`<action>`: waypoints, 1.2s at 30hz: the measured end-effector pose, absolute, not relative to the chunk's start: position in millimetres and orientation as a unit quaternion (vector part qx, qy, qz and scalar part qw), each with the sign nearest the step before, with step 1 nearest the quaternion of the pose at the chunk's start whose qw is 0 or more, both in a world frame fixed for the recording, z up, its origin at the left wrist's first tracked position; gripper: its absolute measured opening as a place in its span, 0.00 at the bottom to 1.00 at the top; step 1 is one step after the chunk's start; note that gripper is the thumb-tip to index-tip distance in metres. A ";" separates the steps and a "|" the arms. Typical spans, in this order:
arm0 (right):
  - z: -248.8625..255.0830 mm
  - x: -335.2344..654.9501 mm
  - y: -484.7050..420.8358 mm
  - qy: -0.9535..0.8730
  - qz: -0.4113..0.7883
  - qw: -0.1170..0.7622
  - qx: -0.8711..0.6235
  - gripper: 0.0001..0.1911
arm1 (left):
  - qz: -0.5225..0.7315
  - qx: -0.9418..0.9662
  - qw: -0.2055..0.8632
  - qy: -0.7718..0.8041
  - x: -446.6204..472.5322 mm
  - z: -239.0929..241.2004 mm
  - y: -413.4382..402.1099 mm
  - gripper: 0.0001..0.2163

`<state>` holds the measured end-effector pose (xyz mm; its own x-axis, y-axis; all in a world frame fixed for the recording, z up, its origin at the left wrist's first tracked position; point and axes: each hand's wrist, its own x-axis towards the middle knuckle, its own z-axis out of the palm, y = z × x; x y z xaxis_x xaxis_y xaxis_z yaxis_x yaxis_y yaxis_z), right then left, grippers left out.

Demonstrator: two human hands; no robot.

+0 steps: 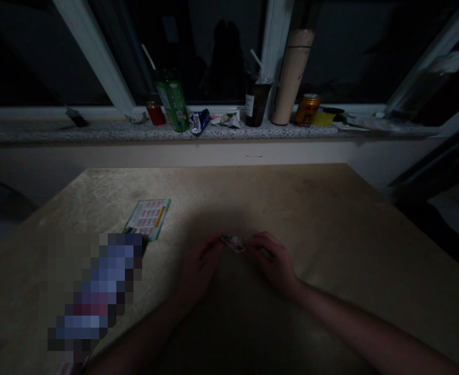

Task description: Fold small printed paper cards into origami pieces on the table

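Observation:
My left hand (199,264) and my right hand (273,259) meet over the middle of a beige table (311,208) in dim light. Both pinch a small folded piece of paper (233,242) between their fingertips, the left at its left end, the right at its right end. The paper is held just above the tabletop. Its print is too dark to make out. Both forearms reach in from the bottom edge.
A green and orange printed card (148,217) lies on the table left of my hands, beside a blurred-out patch. The stone windowsill (97,133) behind holds a green bottle (171,99), a dark cup with a straw (256,101), a tall beige flask (292,75), cans and wrappers.

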<state>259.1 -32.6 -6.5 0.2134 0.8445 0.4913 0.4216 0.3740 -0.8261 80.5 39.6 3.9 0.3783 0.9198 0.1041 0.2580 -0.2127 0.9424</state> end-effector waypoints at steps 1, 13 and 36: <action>-5.6 259.2 -32.7 -0.598 0.183 0.572 -0.531 0.06 | 0.361 0.688 0.463 0.428 80.6 4.6 39.1 0.11; -5.0 266.9 -20.6 -0.509 0.242 0.584 -0.584 0.06 | 0.357 0.638 0.483 0.482 91.6 17.1 58.5 0.12; -22.3 299.9 77.7 -0.535 0.273 0.531 -0.597 0.06 | 0.354 0.714 0.349 0.494 108.9 -1.3 124.3 0.11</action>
<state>299.9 77.7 -22.3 0.2787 0.9295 0.2416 0.3482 0.1366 -0.9274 108.9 124.3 -1.3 0.2620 0.9518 0.1597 0.4582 -0.2684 0.8474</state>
